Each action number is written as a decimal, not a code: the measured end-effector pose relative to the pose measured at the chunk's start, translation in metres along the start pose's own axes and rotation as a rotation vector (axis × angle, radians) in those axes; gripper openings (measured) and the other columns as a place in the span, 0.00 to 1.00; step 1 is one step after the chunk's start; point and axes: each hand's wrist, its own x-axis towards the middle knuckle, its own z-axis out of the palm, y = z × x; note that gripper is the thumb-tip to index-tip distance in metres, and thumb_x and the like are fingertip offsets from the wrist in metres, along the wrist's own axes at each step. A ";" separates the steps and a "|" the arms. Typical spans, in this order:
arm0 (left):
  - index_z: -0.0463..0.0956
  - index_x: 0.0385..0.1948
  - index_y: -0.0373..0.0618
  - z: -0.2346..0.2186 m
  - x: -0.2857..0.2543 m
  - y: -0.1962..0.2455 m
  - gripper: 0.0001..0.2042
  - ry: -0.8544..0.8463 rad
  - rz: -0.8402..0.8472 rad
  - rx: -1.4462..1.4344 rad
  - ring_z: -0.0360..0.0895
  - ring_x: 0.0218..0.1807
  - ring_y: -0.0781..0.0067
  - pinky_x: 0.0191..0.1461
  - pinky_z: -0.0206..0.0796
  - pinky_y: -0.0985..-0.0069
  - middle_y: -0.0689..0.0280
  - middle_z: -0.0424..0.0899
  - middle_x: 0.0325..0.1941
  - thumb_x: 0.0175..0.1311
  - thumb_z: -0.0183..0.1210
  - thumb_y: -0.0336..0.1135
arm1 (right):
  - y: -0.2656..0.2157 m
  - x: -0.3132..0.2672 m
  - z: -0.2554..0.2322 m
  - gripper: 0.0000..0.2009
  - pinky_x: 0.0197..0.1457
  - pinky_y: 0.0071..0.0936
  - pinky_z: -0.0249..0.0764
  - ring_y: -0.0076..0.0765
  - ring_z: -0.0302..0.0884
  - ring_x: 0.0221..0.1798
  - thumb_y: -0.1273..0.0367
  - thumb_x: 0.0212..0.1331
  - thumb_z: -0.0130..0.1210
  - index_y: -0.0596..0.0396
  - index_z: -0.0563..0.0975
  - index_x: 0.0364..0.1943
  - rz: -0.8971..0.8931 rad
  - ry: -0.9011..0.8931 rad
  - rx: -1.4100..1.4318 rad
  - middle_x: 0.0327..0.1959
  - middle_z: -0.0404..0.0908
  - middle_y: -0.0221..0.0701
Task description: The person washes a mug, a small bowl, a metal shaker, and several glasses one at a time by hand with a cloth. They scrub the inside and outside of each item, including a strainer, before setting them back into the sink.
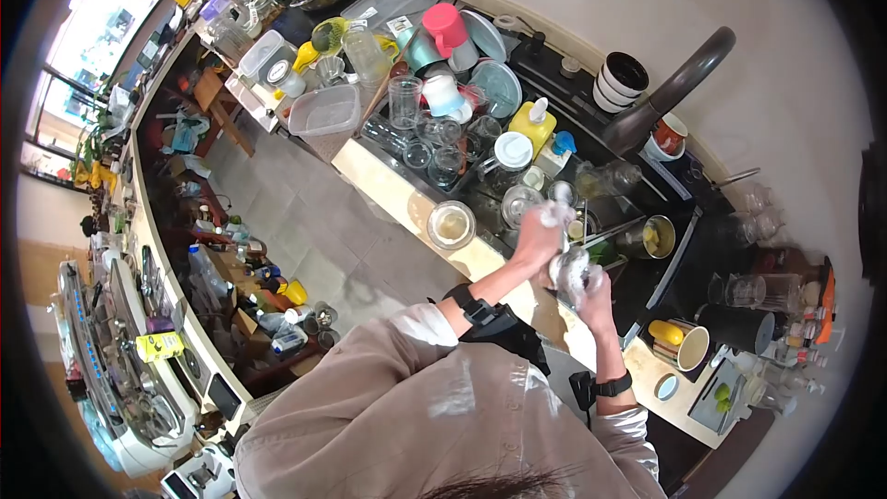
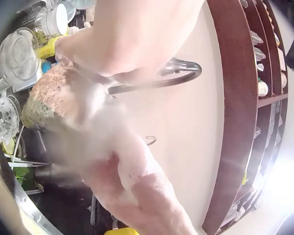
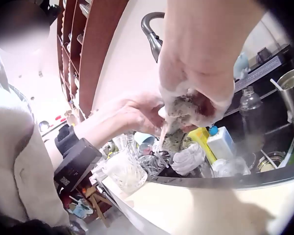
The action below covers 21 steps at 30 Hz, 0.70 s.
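Close together over the sink, both hands hold a soapy, brown and grey-green scouring sponge [image 2: 54, 95]. My left hand [image 1: 539, 238] has white suds on its fingers and grips one end. My right hand [image 1: 593, 298] is curled round the other end, with lather over its knuckles. In the right wrist view the sponge [image 3: 172, 139] hangs below the right fist, with the left thumb against it; the fingers partly hide it. Below the hands, a glass jar [image 1: 520, 207] stands in the sink, and a steel cup [image 1: 647, 238] with yellowish pieces inside stands to the right.
Glasses and jars crowd the sink's left side, beside a yellow bottle [image 1: 533, 126] and a pink-lidded jug [image 1: 445, 30]. A dark faucet [image 1: 679, 83] arches behind. On the front counter sits a glass jar [image 1: 452, 225]; a striped cup [image 1: 688, 348] stands at the right.
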 end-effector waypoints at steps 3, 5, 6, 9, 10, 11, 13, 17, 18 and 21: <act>0.73 0.27 0.36 -0.030 0.005 0.047 0.12 0.074 -0.136 -0.213 0.74 0.26 0.77 0.31 0.66 0.75 0.68 0.78 0.23 0.69 0.50 0.34 | -0.018 -0.008 -0.012 0.10 0.34 0.33 0.73 0.49 0.81 0.29 0.69 0.50 0.59 0.63 0.78 0.32 -0.003 -0.048 -0.132 0.24 0.79 0.46; 0.72 0.27 0.37 -0.059 0.004 0.056 0.11 0.113 -0.013 0.061 0.75 0.24 0.73 0.29 0.66 0.73 0.66 0.78 0.23 0.68 0.50 0.34 | 0.002 -0.005 -0.021 0.10 0.34 0.34 0.74 0.50 0.81 0.31 0.68 0.51 0.59 0.62 0.78 0.33 -0.043 0.016 -0.230 0.26 0.80 0.47; 0.73 0.28 0.38 -0.073 0.003 0.057 0.10 0.150 0.167 0.353 0.77 0.24 0.67 0.28 0.66 0.71 0.63 0.80 0.23 0.67 0.51 0.33 | 0.011 -0.005 -0.025 0.11 0.34 0.35 0.74 0.51 0.82 0.33 0.68 0.51 0.60 0.62 0.78 0.34 -0.064 0.047 -0.277 0.27 0.80 0.48; 0.76 0.32 0.43 -0.114 -0.016 0.082 0.06 0.124 0.158 0.804 0.79 0.31 0.49 0.33 0.68 0.61 0.55 0.81 0.29 0.62 0.54 0.34 | 0.021 0.007 -0.036 0.10 0.34 0.39 0.73 0.56 0.79 0.34 0.69 0.53 0.57 0.63 0.77 0.34 0.021 0.159 -0.265 0.28 0.79 0.50; 0.77 0.34 0.45 -0.125 -0.024 0.090 0.06 0.085 0.113 0.964 0.78 0.33 0.45 0.35 0.68 0.58 0.53 0.81 0.30 0.61 0.55 0.34 | 0.024 0.011 -0.038 0.10 0.34 0.39 0.73 0.57 0.79 0.34 0.69 0.54 0.56 0.63 0.76 0.33 0.028 0.177 -0.298 0.28 0.78 0.50; 0.77 0.34 0.44 -0.136 -0.031 0.094 0.06 0.080 0.108 1.077 0.78 0.34 0.46 0.36 0.69 0.57 0.54 0.81 0.31 0.59 0.55 0.33 | 0.021 0.016 -0.039 0.10 0.33 0.40 0.73 0.58 0.78 0.34 0.68 0.54 0.56 0.64 0.76 0.32 0.004 0.204 -0.302 0.27 0.78 0.51; 0.77 0.34 0.43 -0.154 -0.044 0.095 0.06 0.057 0.133 1.239 0.79 0.34 0.47 0.37 0.70 0.57 0.55 0.81 0.32 0.56 0.55 0.32 | 0.024 0.024 -0.041 0.10 0.34 0.40 0.73 0.59 0.78 0.35 0.68 0.54 0.56 0.64 0.76 0.32 0.009 0.182 -0.327 0.28 0.78 0.51; 0.78 0.28 0.41 -0.169 -0.051 0.090 0.05 0.002 0.216 1.426 0.80 0.33 0.52 0.34 0.71 0.61 0.56 0.80 0.31 0.49 0.55 0.27 | 0.032 0.039 -0.033 0.12 0.35 0.40 0.72 0.59 0.78 0.35 0.66 0.55 0.57 0.64 0.76 0.31 0.008 0.150 -0.292 0.28 0.78 0.51; 0.78 0.26 0.41 -0.171 -0.050 0.087 0.04 -0.004 0.230 1.468 0.81 0.32 0.54 0.33 0.72 0.63 0.56 0.80 0.30 0.47 0.56 0.26 | 0.034 0.043 -0.030 0.12 0.35 0.40 0.72 0.59 0.78 0.36 0.66 0.55 0.57 0.64 0.76 0.31 0.002 0.144 -0.289 0.28 0.78 0.51; 0.78 0.25 0.40 -0.165 -0.043 0.077 0.05 -0.116 0.134 1.601 0.80 0.35 0.51 0.36 0.72 0.60 0.55 0.79 0.31 0.47 0.54 0.24 | 0.035 0.055 -0.024 0.13 0.35 0.41 0.72 0.59 0.78 0.35 0.64 0.56 0.56 0.64 0.77 0.31 0.006 0.103 -0.282 0.28 0.78 0.52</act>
